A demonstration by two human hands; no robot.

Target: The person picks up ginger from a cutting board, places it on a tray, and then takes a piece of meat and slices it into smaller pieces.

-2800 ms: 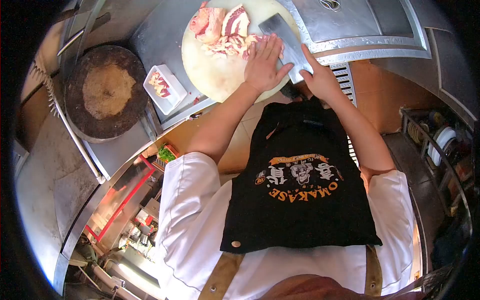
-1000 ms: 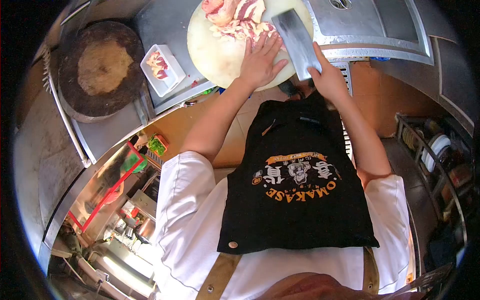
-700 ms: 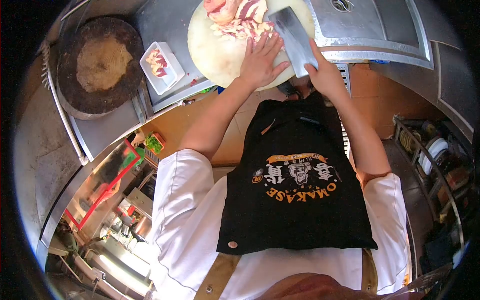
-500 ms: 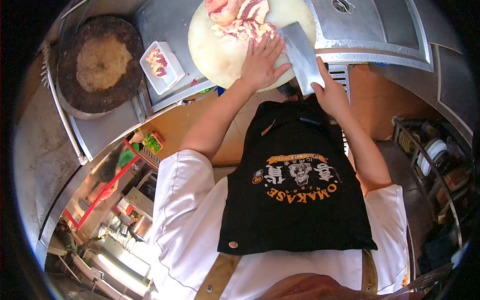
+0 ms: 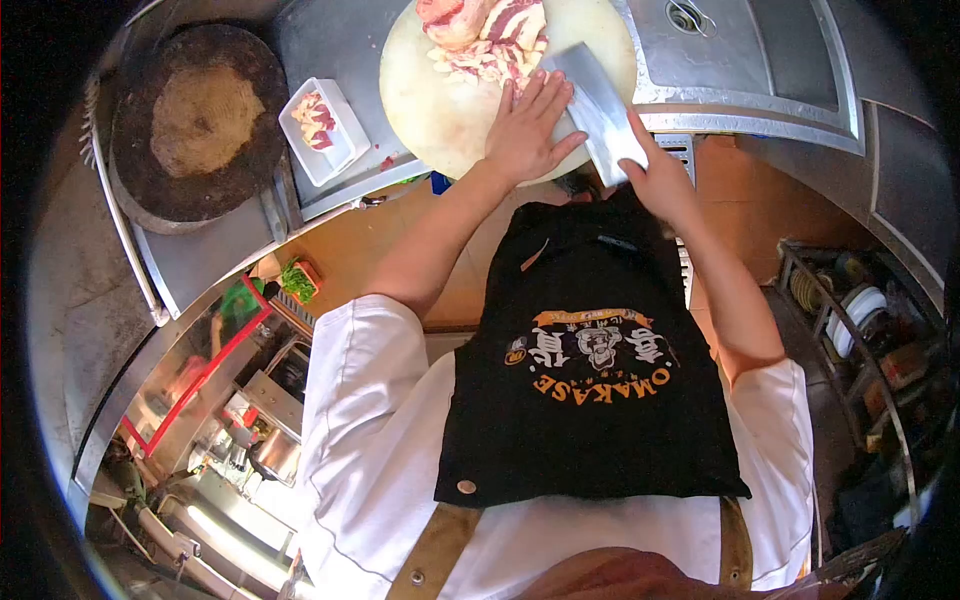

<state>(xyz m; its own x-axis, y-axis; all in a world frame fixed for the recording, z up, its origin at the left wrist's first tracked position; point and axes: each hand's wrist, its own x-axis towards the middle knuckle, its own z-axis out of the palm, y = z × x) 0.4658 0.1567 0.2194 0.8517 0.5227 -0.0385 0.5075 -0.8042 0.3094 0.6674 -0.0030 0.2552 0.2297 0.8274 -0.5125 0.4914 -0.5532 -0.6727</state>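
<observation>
My right hand point(image 5: 657, 178) grips a broad-bladed cleaver point(image 5: 595, 108), its handle hidden in the hand. The blade is over the right part of a round white cutting board point(image 5: 420, 130). My left hand point(image 5: 530, 128) lies palm down on the board, fingers stretched out and thumb apart, the fingertips beside the blade's left edge. Just beyond them is a heap of cut meat pieces point(image 5: 485, 62), pale fat with red. Behind the heap sit a large pink chunk of meat point(image 5: 452, 22) and a streaked red and white piece point(image 5: 518, 22).
Left of the board, a white plastic tub point(image 5: 345, 150) holds several meat pieces. Farther left stands a thick, dark-rimmed round wooden block point(image 5: 205, 125). A steel sink with a drain point(image 5: 685, 15) is at the upper right. A rack point(image 5: 850, 330) with dishes stands at the lower right.
The cleaver and my right hand have shifted slightly left, toward my left hand. My left hand stays flat at nearly the same spot on the board.
</observation>
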